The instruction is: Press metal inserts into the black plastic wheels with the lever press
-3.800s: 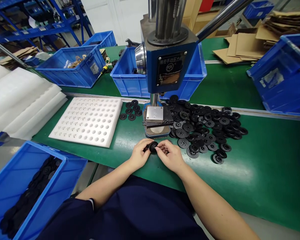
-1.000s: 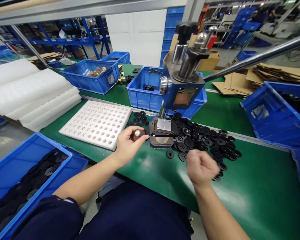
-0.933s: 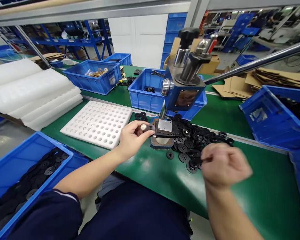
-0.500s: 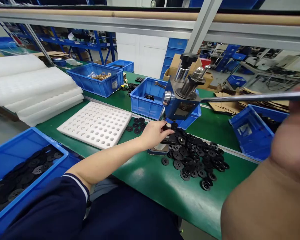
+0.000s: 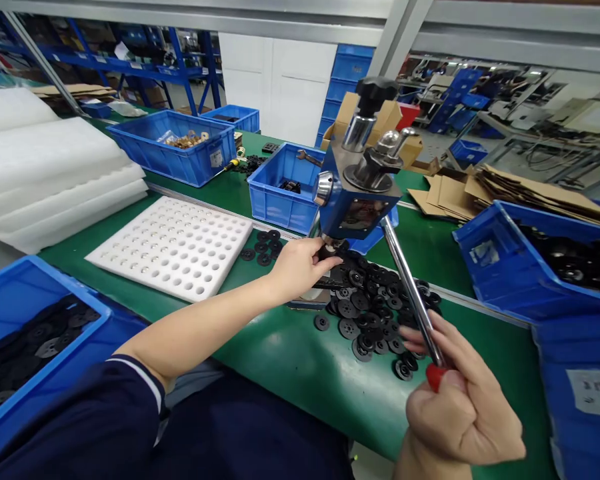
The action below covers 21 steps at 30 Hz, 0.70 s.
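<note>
My left hand (image 5: 300,267) is closed at the base of the blue hand press (image 5: 357,207), thumb and fingers round a small black round part, mostly hidden under the ram. The ram's tip sits right at this part. My right hand (image 5: 455,400) holds the steel press lever (image 5: 409,283) by its red knob (image 5: 436,377), thumb against it and some fingers stretched along the rod. The lever slants down toward me. Many black discs (image 5: 349,328) like small wheels lie heaped right of the press base, between my hands.
Left of the press are several black discs (image 5: 263,259) and a white foam tray (image 5: 207,283) of holes, many holding shiny round pieces. Blue bins (image 5: 180,163) stand behind. Another bin of black discs (image 5: 45,347) is at the near left, and tilted bins (image 5: 485,267) at the right.
My right hand has pulled the lever from nearly level down toward the table. The ram has come down onto the part in my left hand, which stays in place. The view has shifted slightly.
</note>
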Motion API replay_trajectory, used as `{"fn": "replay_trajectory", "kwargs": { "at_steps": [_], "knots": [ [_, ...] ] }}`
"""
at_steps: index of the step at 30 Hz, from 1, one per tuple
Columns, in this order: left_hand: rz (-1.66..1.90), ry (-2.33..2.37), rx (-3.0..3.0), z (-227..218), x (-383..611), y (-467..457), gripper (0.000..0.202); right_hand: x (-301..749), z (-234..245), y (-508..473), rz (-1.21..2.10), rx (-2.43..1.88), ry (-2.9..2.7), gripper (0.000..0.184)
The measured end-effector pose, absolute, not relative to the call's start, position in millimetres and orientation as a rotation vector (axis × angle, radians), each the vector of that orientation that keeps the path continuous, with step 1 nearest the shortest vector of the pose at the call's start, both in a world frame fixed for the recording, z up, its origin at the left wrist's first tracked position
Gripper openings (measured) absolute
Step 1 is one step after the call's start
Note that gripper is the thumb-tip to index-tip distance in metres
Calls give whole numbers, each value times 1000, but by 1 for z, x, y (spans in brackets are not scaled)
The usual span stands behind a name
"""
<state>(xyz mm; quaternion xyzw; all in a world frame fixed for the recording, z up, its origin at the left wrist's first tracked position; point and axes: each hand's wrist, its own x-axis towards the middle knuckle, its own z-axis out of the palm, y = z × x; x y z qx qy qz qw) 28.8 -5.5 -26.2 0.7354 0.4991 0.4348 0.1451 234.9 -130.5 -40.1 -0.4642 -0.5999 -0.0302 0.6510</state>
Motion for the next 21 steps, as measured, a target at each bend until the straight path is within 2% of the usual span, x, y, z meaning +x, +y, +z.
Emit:
{"fn": "replay_trajectory", "kwargs": {
  "at_steps": [5, 9, 12, 15, 18, 21],
  "knots": [
    [1292, 1427, 2131, -29, 28, -3, 38, 240, -62, -114, -314, -960, -1227, 25],
    [1293, 1442, 2117, -20, 26, -6, 38, 240, -66, -106, -213, -795, -1201, 20],
    [1234, 1449, 2123, -18, 25, -6, 36, 237, -45, -112, -114, -761, -1303, 19],
    [1139, 1434, 2151, -18, 23, -3, 29, 237, 0, -120, -104, -648, -1350, 14],
    [1050, 1400, 2177, -17, 17, 0, 23, 241, 45, -116, -80, -598, -1227, 33],
    [1021, 1392, 2203, -18, 4, 0, 26, 248, 53, -95, 67, -634, -1165, 50]
  ]
}}
